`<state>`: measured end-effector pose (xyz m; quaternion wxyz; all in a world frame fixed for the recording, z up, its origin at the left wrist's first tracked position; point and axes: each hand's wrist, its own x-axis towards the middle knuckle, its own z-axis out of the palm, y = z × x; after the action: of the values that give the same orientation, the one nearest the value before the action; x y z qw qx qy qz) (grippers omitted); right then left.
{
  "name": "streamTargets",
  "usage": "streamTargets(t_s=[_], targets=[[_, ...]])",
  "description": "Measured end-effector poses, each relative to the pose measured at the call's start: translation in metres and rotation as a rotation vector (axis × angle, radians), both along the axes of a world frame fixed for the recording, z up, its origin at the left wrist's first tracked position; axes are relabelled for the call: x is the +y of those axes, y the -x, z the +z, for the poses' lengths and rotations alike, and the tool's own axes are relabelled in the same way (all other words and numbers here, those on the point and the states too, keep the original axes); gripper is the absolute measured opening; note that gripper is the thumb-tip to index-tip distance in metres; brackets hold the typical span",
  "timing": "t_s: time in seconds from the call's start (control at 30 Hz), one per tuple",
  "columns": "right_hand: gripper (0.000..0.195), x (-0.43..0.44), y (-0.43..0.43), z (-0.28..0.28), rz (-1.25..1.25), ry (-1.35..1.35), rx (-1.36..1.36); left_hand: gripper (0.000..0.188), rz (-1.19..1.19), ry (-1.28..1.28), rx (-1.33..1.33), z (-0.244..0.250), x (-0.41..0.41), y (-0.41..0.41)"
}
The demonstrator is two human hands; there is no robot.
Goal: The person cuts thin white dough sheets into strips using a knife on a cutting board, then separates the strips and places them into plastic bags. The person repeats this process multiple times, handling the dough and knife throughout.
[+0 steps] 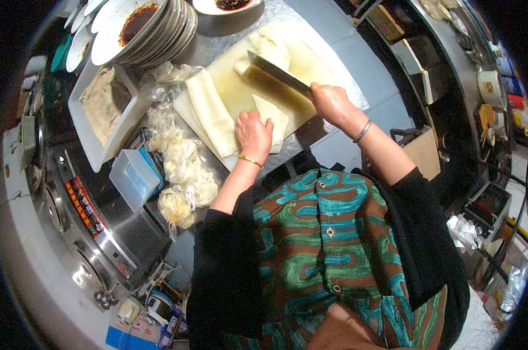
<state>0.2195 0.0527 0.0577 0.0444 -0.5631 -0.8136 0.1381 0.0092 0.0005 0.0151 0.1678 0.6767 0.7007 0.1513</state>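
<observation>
My right hand (332, 103) grips the handle of a broad-bladed kitchen knife (277, 73), its blade held over a pale cutting board (229, 72). Past the blade, at the board's far part, lies a pale piece of what looks like dough (270, 46). A flat, angular pale sheet (273, 119) lies on the near part of the board, beside the fingers of my left hand (253, 133). That hand rests on the near end of a long folded pale sheet (211, 111) along the board's left side; whether its fingers pinch anything is hidden.
Bagged pale pieces (181, 168) line the board's left side. Beyond them stand a white tub (135, 113) with a dough-like mass (102, 105), a small clear plastic container (135, 179) and stacked plates (172, 39). A plate of dark sauce (207, 6) sits at the metal table's (220, 26) far side.
</observation>
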Motion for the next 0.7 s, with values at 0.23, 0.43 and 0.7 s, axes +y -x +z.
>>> streamTargets(t_s=[0.23,0.43,0.7], targets=[[0.021,0.005,-0.006,-0.002,-0.027,0.031,0.051,0.022,0.006,-0.003,-0.057,-0.006,0.006,-0.017],[0.022,0.004,-0.004,-0.001,-0.025,0.045,0.071,0.020,0.223,0.116,-0.476,-0.027,0.020,-0.008],[0.021,0.002,-0.007,-0.003,-0.026,0.025,0.120,0.041,0.234,-0.015,-0.594,-0.024,0.059,0.015]])
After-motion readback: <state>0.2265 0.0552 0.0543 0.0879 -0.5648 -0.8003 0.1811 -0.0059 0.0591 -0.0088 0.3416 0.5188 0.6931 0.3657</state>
